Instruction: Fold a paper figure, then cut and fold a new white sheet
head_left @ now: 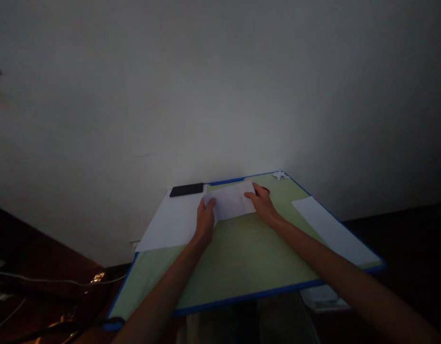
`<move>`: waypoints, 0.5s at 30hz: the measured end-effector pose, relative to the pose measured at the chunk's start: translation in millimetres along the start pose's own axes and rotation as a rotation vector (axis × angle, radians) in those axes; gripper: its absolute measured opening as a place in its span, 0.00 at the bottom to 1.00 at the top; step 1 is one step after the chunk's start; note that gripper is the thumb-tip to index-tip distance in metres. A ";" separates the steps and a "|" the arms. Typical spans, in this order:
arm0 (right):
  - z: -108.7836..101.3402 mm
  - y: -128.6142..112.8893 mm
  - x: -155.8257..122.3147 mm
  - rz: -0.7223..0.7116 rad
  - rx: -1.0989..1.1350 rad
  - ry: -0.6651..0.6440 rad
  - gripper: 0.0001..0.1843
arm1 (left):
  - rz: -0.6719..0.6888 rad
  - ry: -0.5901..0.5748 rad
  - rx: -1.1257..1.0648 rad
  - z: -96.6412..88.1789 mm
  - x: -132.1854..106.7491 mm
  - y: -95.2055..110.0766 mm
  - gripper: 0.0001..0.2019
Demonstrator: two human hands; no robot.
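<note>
A piece of white paper (pixel 231 200), which looks folded, is held up just over the table between my two hands. Its left end is pinched by my left hand (pixel 205 217), thumb on top. At the right end my right hand (pixel 263 203) grips it the same way, with the fingers behind the sheet. Part of a small red object (pixel 266 189) shows just beyond my right hand; I cannot make out what it is. A larger white sheet (pixel 166 222) lies flat on the table left of my left hand.
The pale green table (pixel 242 267) has a blue edge and stands against a grey wall (pixel 213 95). A black phone (pixel 186 189) lies at the back left. Crumpled paper scraps (pixel 279 175) sit in the far right corner. Another white sheet (pixel 335 231) lies along the right side.
</note>
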State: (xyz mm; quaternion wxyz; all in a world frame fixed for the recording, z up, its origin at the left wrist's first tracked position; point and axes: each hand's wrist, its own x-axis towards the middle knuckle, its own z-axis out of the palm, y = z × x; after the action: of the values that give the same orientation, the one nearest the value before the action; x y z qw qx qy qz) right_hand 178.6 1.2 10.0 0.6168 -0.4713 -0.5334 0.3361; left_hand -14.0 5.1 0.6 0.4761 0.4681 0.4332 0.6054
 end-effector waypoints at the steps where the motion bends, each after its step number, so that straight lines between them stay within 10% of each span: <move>1: -0.1 -0.9 -0.4 0.009 0.020 0.006 0.10 | 0.012 -0.010 0.017 -0.2 -0.5 0.0 0.16; 15: 9.5 -0.4 -5.8 0.012 0.115 -0.126 0.28 | -0.104 -0.153 -0.015 12.9 -14.6 10.4 0.26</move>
State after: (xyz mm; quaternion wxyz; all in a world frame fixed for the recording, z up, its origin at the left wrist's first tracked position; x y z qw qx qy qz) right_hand 168.2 -2.1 8.2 0.6060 -0.4160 -0.5483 0.3989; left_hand -1.5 -10.0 10.8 0.5420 0.4865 0.4147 0.5455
